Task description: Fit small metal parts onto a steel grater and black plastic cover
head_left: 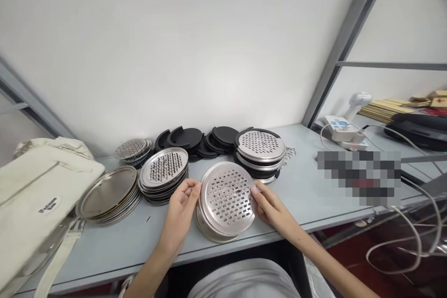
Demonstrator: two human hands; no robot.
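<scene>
Perforated disc (228,199) between my left hand (182,202), pinching its left rim, and right hand (274,207), pinching the opposite edge; round, no long axis, neither hand nearer

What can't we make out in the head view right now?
All head view:
- Front perforated disc, underside: faces away from camera.
- Whatever is in the pixelated patch: masked by mosaic.
- Bag label wording: too small, blurred.
- Rest of cream bag: cut off by left edge.
</scene>
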